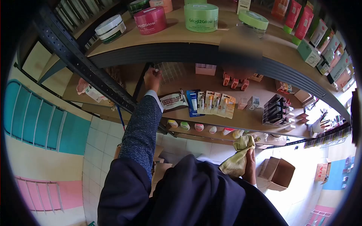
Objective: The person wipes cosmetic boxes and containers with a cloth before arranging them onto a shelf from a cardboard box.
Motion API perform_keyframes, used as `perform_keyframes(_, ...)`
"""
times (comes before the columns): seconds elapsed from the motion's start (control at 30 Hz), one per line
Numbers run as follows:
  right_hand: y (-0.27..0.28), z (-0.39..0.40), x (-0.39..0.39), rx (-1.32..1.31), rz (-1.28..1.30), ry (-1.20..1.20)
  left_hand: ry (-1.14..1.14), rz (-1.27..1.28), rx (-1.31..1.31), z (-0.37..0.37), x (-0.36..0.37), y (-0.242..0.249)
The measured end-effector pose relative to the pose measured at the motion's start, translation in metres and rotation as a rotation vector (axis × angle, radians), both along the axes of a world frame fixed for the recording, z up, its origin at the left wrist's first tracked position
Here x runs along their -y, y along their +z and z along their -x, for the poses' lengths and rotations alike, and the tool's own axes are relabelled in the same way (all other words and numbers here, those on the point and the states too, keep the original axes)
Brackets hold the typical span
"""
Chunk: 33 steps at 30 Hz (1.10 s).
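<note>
1. The left hand [151, 78] reaches up into the middle shelf [249, 116], its grip pinched on a small white thing [156, 70] beside a clear rack [171, 71] at the back.
2. Just right of that sleeve, a chocolate packet [172, 101] and carded tubes [211, 102] lie on the shelf.
3. Jars [201, 17] stand on the top shelf.
4. The right hand [249, 165], held low near the body, grips a yellow cloth [238, 158], fingers closed on it.
5. An open carton [278, 173] sits on the floor, just right.
</note>
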State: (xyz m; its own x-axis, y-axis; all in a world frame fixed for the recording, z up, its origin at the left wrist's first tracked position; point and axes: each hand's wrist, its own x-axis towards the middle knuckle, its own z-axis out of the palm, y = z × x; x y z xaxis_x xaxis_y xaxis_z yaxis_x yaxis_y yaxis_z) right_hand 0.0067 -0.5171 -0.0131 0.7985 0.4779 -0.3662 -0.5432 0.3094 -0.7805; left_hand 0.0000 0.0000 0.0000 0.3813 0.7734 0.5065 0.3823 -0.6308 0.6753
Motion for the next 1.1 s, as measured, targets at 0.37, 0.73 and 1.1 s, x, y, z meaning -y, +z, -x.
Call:
perform_keyframes(0.37,-0.005,0.007,-0.029,-0.032,0.033,0.049,0.015,-0.008,0.153,0.028,0.052,-0.009)
perform_keyframes(0.73,-0.022,0.069,-0.141,0.228,0.022,0.831,-0.402,0.767,0.318,0.198,0.323,-0.065)
perform_keyframes(1.1,-0.103,0.222,-0.198,0.722,0.133,1.671,0.856,0.749,0.199,0.471,0.364,-0.132)
